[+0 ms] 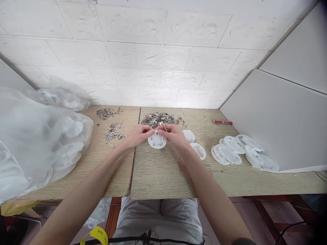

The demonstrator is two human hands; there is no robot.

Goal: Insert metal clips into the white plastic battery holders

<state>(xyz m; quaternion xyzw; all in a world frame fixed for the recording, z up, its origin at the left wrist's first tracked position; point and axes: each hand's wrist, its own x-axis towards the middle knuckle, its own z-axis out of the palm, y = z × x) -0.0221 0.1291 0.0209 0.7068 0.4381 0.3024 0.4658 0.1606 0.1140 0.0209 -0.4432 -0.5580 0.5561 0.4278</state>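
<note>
the left hand and right hand both pinch the far edge of a white disc, on the near side of a metal pile. the right hand also has a thin stick. loose discs lie to its right, small parts to the left.

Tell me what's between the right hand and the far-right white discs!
Two more white discs lie there on the table, in the head view.
</note>
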